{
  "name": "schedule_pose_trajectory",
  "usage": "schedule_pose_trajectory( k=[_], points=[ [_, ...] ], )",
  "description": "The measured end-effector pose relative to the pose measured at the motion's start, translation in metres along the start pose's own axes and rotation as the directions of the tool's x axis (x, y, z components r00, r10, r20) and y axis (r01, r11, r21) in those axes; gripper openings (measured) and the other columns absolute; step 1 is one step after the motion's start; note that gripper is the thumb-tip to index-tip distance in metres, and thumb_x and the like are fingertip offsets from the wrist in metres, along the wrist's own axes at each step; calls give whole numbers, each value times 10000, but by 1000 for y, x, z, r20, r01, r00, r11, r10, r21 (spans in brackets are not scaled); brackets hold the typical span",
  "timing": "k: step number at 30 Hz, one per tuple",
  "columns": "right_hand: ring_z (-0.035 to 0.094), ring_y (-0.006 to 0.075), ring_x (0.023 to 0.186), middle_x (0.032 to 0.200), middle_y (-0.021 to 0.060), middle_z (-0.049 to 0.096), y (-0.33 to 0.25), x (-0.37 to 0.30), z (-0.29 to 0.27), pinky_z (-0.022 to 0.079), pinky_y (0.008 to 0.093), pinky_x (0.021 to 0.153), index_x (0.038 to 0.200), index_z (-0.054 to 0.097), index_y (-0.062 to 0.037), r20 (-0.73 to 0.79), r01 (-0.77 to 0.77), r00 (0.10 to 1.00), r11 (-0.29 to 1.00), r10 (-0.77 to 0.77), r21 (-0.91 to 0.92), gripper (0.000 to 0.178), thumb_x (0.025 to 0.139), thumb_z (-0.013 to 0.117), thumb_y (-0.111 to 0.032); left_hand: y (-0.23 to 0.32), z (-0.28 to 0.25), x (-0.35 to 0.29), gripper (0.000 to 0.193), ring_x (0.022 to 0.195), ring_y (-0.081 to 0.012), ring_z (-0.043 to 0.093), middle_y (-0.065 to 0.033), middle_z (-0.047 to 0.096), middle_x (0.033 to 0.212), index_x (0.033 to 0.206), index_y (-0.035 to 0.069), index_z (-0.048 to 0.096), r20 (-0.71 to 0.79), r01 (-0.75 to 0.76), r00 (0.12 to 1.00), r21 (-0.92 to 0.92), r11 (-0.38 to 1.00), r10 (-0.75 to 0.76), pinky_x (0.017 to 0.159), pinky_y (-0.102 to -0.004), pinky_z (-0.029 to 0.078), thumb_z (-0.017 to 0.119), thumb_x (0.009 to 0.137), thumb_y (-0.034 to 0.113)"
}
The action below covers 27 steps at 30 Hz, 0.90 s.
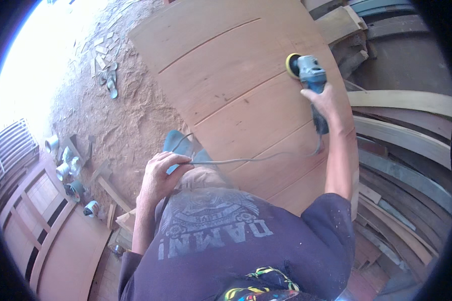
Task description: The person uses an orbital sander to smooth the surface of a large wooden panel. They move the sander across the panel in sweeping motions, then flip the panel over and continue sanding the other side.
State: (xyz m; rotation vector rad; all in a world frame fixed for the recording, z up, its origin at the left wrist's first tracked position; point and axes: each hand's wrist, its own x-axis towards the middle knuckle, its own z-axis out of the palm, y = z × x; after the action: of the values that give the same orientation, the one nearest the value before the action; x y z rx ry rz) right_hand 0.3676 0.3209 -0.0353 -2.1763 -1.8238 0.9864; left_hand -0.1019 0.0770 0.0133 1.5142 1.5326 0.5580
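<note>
My right hand is wrapped round the blue and grey body of an angle grinder fitted with a yellow-edged round pad. The tool is over the right side of a large grooved wooden panel, its pad tilted on edge; whether it touches the wood I cannot tell. A grey power cord runs from the grinder's rear across the panel to my left hand. There my thumb and fingers pinch the cord in front of my body.
Stacked boards lie along the right side. On the left, sandy ground holds wood offcuts and a pair of sandals. A framed wooden door and white containers are at the lower left.
</note>
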Motion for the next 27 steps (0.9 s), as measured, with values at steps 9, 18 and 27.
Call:
schedule_pose_trajectory(
  k=[9, 18, 27],
  points=[
    [794, 484, 1057, 1114, 266, 798, -150, -117, 164, 639, 597, 926, 1280, 613, -45, 353, 370, 892, 905, -283, -210, 550, 849, 858, -284, -39, -46, -8, 200, 984, -314, 795, -105, 837, 1003, 1065, 85, 852, -44, 17, 999, 61, 998, -14, 908, -444, 590, 911, 892, 167],
    [780, 464, 1149, 1186, 258, 809, -107, -48, 92, 627, 540, 997, 1344, 663, -57, 105, 101, 991, 985, -86, -143, 654, 790, 948, -257, -47, -54, 12, 174, 941, -313, 789, -107, 833, 976, 1024, 81, 851, -31, -11, 999, 18, 1000, 12, 867, -434, 581, 912, 887, 168],
    [826, 348, 959, 1012, 183, 834, -61, 36, -8, 628, 469, 871, 1174, 805, 11, -1, -40, 999, 984, 40, -173, 532, 761, 929, -301, -23, -33, 45, 198, 909, -290, 780, -87, 824, 945, 1034, 71, 835, 58, -84, 995, 7, 996, 83, 856, -425, 577, 914, 885, 173]
  ],
)
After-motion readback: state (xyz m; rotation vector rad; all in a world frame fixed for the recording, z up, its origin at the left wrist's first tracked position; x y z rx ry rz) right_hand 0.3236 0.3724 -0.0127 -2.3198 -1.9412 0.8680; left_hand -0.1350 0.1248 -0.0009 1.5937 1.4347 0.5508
